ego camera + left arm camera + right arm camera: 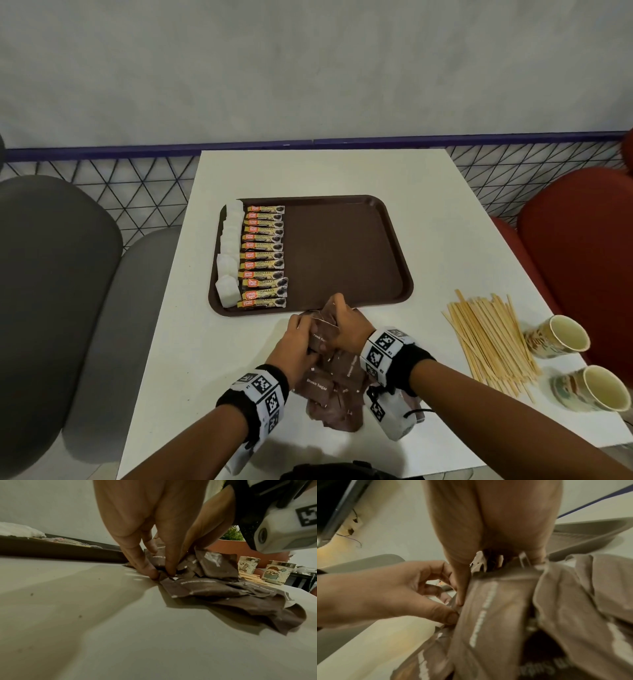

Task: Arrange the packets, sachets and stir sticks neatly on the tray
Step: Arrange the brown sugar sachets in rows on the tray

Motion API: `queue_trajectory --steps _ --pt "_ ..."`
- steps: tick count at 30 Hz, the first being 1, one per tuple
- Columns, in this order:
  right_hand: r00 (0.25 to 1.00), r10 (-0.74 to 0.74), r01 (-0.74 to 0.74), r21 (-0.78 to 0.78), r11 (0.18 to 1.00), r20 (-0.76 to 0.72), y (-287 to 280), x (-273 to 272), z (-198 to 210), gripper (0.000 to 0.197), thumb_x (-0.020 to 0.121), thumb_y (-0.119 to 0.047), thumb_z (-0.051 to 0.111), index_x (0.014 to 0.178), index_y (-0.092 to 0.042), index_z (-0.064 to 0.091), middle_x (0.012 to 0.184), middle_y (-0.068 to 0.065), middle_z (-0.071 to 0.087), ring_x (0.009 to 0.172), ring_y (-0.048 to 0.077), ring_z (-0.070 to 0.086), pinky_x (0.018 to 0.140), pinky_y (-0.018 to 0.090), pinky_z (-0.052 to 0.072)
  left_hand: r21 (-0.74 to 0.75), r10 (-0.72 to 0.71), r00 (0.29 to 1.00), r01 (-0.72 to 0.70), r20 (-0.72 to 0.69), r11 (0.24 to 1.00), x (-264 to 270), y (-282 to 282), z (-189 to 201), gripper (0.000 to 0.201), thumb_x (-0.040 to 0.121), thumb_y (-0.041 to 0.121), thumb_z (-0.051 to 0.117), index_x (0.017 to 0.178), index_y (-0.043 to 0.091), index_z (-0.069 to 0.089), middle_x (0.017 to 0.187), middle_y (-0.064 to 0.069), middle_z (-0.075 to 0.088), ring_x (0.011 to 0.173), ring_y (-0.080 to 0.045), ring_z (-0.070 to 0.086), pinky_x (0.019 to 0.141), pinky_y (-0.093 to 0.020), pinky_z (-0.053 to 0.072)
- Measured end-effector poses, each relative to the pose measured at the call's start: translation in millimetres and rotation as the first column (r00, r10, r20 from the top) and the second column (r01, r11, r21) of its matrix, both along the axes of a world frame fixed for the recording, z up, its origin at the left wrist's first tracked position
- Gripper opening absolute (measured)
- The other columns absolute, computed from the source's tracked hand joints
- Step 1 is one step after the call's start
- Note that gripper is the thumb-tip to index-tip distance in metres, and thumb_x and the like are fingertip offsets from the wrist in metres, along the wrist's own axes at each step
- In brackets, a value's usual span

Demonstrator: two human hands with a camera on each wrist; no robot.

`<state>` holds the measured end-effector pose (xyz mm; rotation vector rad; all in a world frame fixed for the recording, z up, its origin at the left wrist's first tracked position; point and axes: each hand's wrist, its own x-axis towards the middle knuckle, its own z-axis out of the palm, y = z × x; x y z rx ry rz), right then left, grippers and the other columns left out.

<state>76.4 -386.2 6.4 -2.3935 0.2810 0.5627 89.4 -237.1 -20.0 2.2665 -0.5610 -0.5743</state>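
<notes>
Here, Both Hands Busy in the Brown Sugar Sachets

Left hand (297, 342) and right hand (346, 325) close together, at the far end of a loose pile of brown sugar sachets (334, 387) on the white bench (428, 240). Left thumb and fingers (149, 570) curled down, pinching the edge of one sachet against the bench surface. Right hand over the same end of the pile, fingers bent round several sachets and gripping them, with the paper edges standing up between the fingers in the right wrist view. Thumb of the left hand touching the sachet that hangs under the right hand.

Pile of sachets just before the near rim of the brown tray (342, 246), partly crumpled, overlapping one another, spread back under the right wrist.

On the tray, at its left side, a straight column of orange and black coffee packets (263, 257), laid one below the other, all lengthwise across. Beside them, along the left rim, a column of white sachets (228, 260), some leaning over the rim. Right part of the tray bare.

To the right of the hands, well apart from the tray, a loose heap of wooden stir sticks (489, 342) on the bench, fanned and not aligned. Next to the sticks, at the right bench edge, two paper cups (565, 337) lying on their side, openings toward the camera.

Grey chair (51, 291) at left of the bench, red chair (582, 240) at right.
</notes>
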Motion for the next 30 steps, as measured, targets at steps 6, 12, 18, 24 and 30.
queue_trajectory --steps 6,12,18,24,30 --pt "0.997 0.075 -0.075 -0.034 0.997 0.005 3.5 1.1 -7.3 0.071 0.063 -0.039 0.07 0.121 -0.032 0.029 0.122 -0.005 0.056 0.11 0.023 0.054 0.1 0.035 0.033 -0.014 0.01 1.0 -0.011 -0.013 1.0 -1.1 0.7 -2.4 0.029 0.08 0.005 0.06 0.095 0.019 0.038 0.106 -0.002 0.037 0.08 -0.017 0.046 0.077 -0.024 0.044" --pt "0.996 -0.007 -0.003 0.111 0.994 0.09 -0.3 -1.5 -4.5 0.053 0.063 -0.031 0.072 0.105 -0.038 0.039 0.105 -0.006 0.064 0.096 0.024 0.062 0.091 0.035 0.046 -0.139 -0.019 0.998 0.011 -0.054 0.99 4.6 10.9 -5.9 0.029 0.079 0.003 0.063 0.095 0.016 0.043 0.104 -0.003 0.042 0.091 -0.018 0.049 0.069 -0.014 0.042" --pt "0.99 -0.112 0.052 0.511 0.858 0.087 -20.8 -2.3 10.1 0.056 0.069 0.002 0.072 0.099 -0.032 0.039 0.108 0.007 0.054 0.095 0.023 0.057 0.085 0.043 0.049 -0.151 -0.024 0.995 0.009 -0.1 0.988 7.7 32.6 -4.5 0.027 0.081 0.008 0.068 0.095 0.015 0.046 0.102 -0.004 0.054 0.096 -0.018 0.057 0.066 -0.012 0.049" --pt "0.964 -0.264 0.173 0.658 0.733 0.04 -45.8 3.9 33.7 0.052 0.075 0.012 0.065 0.108 -0.016 0.036 0.108 0.008 0.049 0.087 0.015 0.058 0.07 0.025 0.056 -0.095 -0.119 0.99 0.111 -0.08 0.989 8.0 39.0 3.6 0.016 0.088 0.014 0.062 0.097 0.023 0.053 0.098 0.007 0.055 0.096 -0.01 0.056 0.078 -0.013 0.045" --pt "0.995 -0.084 0.102 0.607 0.788 -0.058 -44.8 -7.9 24.3 0.047 0.076 0.01 0.065 0.1 -0.023 0.041 0.101 0.002 0.053 0.093 0.019 0.057 0.083 0.037 0.051 -0.042 -0.176 0.983 0.173 -0.06 0.984 7.7 39.6 8.8 0.013 0.09 0.014 0.057 0.101 0.021 0.06 0.103 0.007 0.056 0.096 -0.007 0.057 0.084 -0.016 0.044"
